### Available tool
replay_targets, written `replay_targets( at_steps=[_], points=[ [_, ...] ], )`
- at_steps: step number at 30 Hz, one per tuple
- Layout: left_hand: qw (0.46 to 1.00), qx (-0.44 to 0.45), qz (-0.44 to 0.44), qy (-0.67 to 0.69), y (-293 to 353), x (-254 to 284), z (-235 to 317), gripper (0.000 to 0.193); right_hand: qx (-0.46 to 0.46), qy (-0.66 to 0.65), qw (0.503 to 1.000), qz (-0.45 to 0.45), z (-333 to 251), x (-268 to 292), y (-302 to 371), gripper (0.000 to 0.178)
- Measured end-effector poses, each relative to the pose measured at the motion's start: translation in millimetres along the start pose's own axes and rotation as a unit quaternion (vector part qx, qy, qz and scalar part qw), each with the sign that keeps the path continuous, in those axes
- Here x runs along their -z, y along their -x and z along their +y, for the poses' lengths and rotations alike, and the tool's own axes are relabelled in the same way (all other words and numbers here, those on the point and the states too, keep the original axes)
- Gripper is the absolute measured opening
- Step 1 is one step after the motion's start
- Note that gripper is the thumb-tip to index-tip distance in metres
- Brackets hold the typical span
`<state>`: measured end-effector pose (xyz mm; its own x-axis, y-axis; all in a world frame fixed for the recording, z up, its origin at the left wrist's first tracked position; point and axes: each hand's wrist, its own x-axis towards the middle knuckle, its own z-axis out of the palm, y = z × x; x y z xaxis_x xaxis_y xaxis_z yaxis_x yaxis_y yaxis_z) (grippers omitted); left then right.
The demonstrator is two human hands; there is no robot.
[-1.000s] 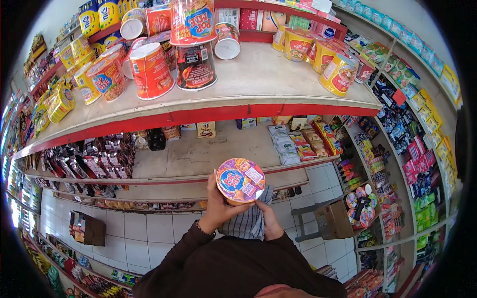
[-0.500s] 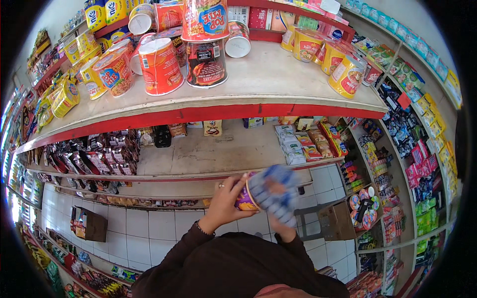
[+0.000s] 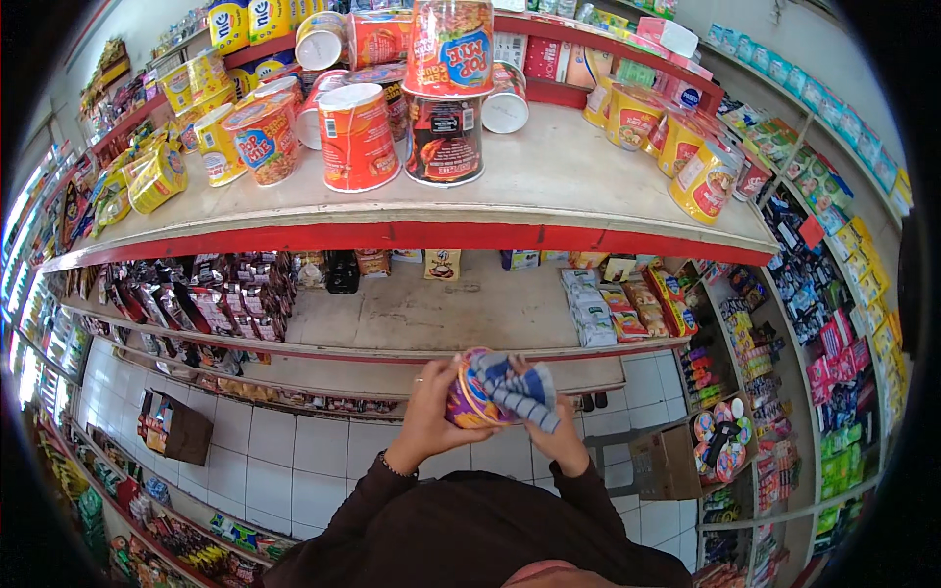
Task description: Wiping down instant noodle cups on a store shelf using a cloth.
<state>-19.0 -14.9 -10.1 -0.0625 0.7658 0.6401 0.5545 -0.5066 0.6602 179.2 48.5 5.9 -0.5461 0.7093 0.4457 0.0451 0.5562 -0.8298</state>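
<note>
In front of my chest, my left hand [image 3: 431, 416] is wrapped round a purple and yellow instant noodle cup [image 3: 465, 394], which is tilted on its side. My right hand [image 3: 562, 439] grips a blue and white checked cloth [image 3: 524, 394] and presses it against the cup's right side. Part of the cup is hidden under the cloth. Above my hands, on the top shelf [image 3: 549, 196], stand a red noodle cup [image 3: 359, 147] and a clear-sided cup [image 3: 451, 49] stacked on a black one [image 3: 444, 142].
Yellow cups [image 3: 706, 181] stand at the top shelf's right end. The lower shelf [image 3: 392, 314] holds dark sachets [image 3: 211, 294] and small packets [image 3: 588, 309]. On the tiled floor are a cardboard box [image 3: 181, 428] at left and another box [image 3: 667, 463] beside several cups at right.
The cloth, blurred before, has come lower and now folds over the cup's side. My right hand shows more fully beside it. The view has shifted, so the shelves appear a little further right.
</note>
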Motion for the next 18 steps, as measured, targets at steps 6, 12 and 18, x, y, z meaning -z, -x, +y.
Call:
replay_targets(
  at_steps=[6,12,18],
  points=[
    [0.993,0.071,-0.061,-0.075,11,15,-7,0.092,0.082,0.072,0.988,-0.107,-32,-17,-9,0.044],
    [0.991,0.045,-0.052,-0.117,23,26,9,0.089,0.063,0.057,0.995,-0.058,-11,-35,-26,0.045],
    [0.985,0.096,0.047,-0.133,36,68,-12,0.102,0.068,0.045,0.989,-0.126,-7,-66,-22,0.054]
  ],
)
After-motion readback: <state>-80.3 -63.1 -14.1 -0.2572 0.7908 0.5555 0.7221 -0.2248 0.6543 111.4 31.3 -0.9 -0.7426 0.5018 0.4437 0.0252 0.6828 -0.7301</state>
